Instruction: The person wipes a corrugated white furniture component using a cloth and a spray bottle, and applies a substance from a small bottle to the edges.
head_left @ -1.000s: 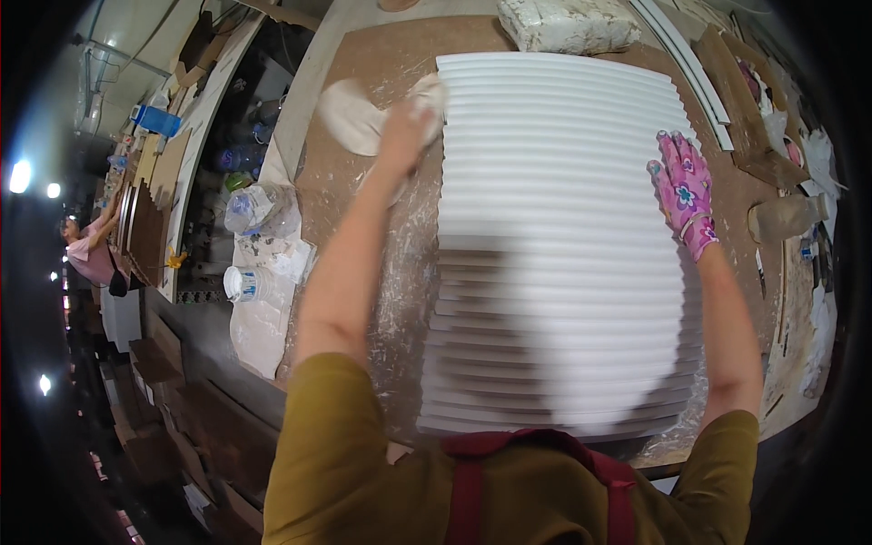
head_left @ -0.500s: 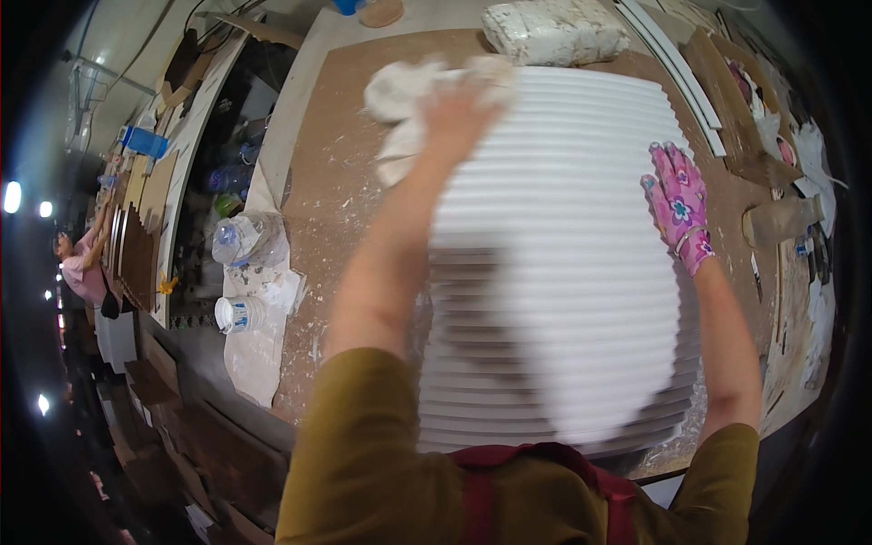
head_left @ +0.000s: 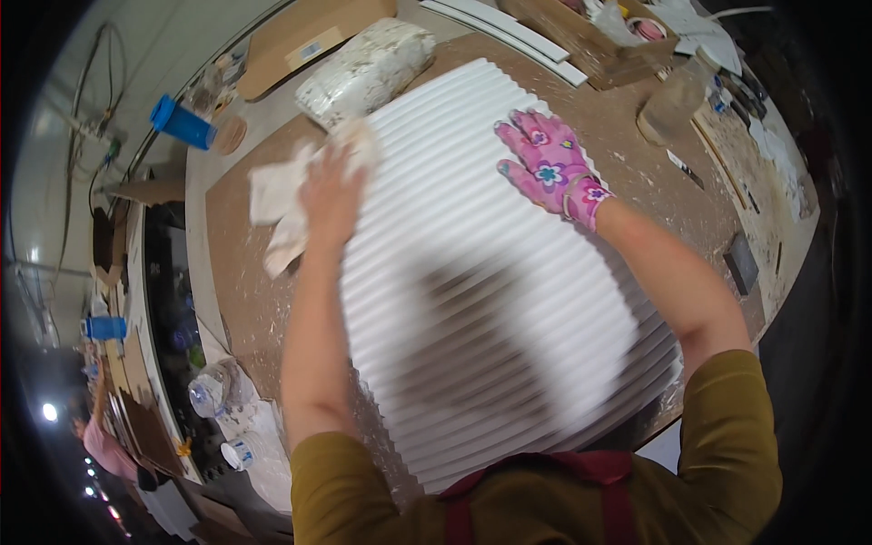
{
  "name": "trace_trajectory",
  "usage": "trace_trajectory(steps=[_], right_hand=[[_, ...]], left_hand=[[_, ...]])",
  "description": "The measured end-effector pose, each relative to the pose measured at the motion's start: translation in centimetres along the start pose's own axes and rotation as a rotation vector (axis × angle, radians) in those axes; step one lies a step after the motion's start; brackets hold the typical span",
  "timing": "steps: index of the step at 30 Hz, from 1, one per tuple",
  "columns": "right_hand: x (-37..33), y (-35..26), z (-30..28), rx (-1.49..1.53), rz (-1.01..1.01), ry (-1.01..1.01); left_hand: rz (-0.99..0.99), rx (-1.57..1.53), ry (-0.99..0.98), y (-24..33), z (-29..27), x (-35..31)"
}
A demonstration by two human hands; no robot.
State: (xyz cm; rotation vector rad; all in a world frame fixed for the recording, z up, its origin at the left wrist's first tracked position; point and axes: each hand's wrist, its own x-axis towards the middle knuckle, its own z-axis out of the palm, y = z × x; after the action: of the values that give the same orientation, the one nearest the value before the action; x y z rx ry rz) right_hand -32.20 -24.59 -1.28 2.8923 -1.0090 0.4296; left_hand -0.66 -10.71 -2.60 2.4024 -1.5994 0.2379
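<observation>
A large white ribbed panel (head_left: 490,300) lies flat on a dusty brown workbench (head_left: 232,263). My bare left hand (head_left: 329,195) presses a crumpled white cloth (head_left: 277,204) against the panel's far left corner; the cloth hangs partly over the bench. My right hand (head_left: 548,163), in a pink flowered glove, lies flat with fingers spread on the panel's far right part. My shadow falls across the middle of the panel.
A white wrapped bundle (head_left: 363,68) and a cardboard sheet (head_left: 309,36) lie beyond the panel. A blue cup (head_left: 182,123) stands far left. A plastic bottle (head_left: 672,95) and tools sit at the right. Plastic bottles (head_left: 213,391) and clutter fill the left shelf.
My left hand with the cloth has swept along the panel's far edge. The view has tilted and swung, and the gloved right hand now lies farther onto the panel.
</observation>
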Motion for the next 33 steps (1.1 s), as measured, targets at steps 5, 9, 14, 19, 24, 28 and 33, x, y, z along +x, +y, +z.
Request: trace_trajectory(steps=[5, 9, 14, 19, 24, 28, 33], right_hand=[[0.5, -1.6, -0.4, 0.038, 0.03, -0.051], [0.9, -2.0, 0.3, 0.622, 0.076, 0.037], [4.2, -9.4, -1.8, 2.224, 0.18, 0.045], [10.7, -7.1, -2.7, 1.305, -0.077, 0.34], [12.4, -11.9, 2.0, 0.061, -0.397, 0.266], [12.0, -4.0, 2.4, 0.32, -0.352, 0.094], [12.7, 11.0, -0.5, 0.38, -0.044, -0.168]], left_hand=[[-0.357, -0.141, -0.055, -18.7, -4.7, -4.9], [-0.172, -0.772, 0.213, -0.8, -11.1, -1.9], [0.043, -0.754, 0.15, 6.6, -13.3, -1.0], [-0.001, -0.215, 0.286, -2.1, -5.6, 2.9], [-0.222, 0.102, -0.115, -4.0, -0.2, 1.2], [-0.24, 0.062, -0.114, -2.8, -0.9, 1.3], [-0.256, 0.043, -0.094, -2.5, -0.8, 1.7]])
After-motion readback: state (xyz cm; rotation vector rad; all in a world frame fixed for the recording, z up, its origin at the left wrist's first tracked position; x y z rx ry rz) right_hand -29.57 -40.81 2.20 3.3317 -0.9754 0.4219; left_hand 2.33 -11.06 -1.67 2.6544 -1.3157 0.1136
